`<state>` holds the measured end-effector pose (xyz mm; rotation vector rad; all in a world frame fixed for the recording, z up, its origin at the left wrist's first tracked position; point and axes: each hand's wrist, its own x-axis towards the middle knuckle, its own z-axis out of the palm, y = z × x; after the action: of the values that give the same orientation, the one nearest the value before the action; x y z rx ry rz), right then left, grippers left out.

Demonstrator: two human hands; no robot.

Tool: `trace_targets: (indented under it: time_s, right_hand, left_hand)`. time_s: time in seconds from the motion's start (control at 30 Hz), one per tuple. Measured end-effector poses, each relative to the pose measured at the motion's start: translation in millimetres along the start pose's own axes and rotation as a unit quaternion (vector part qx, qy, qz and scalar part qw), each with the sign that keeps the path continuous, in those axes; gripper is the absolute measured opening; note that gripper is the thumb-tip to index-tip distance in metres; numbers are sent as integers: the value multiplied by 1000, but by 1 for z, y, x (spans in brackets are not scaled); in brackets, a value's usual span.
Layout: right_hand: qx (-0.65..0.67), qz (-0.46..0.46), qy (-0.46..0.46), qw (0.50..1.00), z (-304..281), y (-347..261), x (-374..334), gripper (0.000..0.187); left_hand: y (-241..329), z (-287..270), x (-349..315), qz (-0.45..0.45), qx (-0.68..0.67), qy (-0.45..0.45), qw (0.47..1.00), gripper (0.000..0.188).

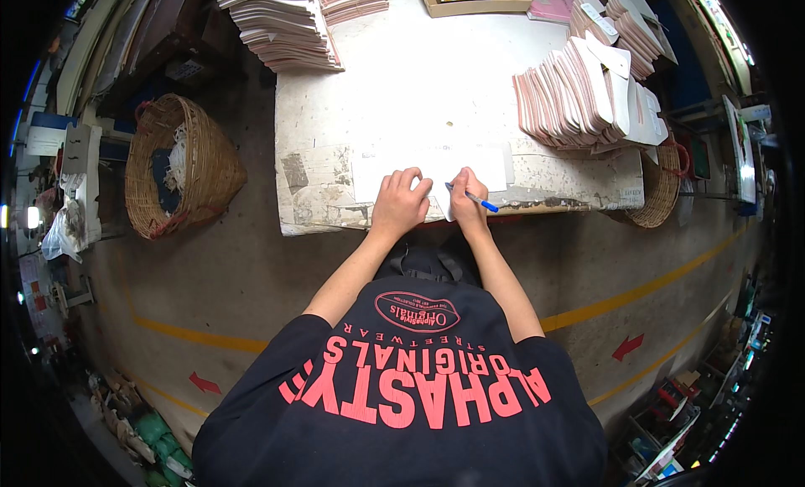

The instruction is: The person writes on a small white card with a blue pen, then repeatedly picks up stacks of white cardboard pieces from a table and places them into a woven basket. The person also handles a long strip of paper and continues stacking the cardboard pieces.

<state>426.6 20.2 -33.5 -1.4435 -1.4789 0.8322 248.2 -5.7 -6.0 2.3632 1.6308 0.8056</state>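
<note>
At the near edge of the table, my right hand is closed around a blue pen, its tip down by a white sheet. Close beside it on the left, my left hand rests with curled fingers on another white sheet-like piece. Something white shows by its thumb, but what the fingers grip is too washed out to make out. A narrow white piece lies between the two hands and reaches the table's edge.
The worn white table carries stacked pink-edged white pieces at the far left and more stacks on the right. An open cardboard box stands at the back. Wicker baskets flank the table, left and right.
</note>
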Motion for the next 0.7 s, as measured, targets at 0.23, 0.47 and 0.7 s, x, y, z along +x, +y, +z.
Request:
trace_targets:
  time_s: [0.23, 0.47, 0.7]
  right_hand:
    - [1, 41, -9, 999, -3, -4, -1, 40]
    - [20, 39, 24, 999, 0, 1, -3, 46]
    - [25, 14, 0, 1000, -3, 7, -12, 48]
  left_hand:
    - [1, 0, 1, 2, -9, 21, 1000, 26]
    - [2, -1, 2, 1, -10, 23, 1000, 27]
    - [2, -1, 2, 3, -8, 30, 1000, 27]
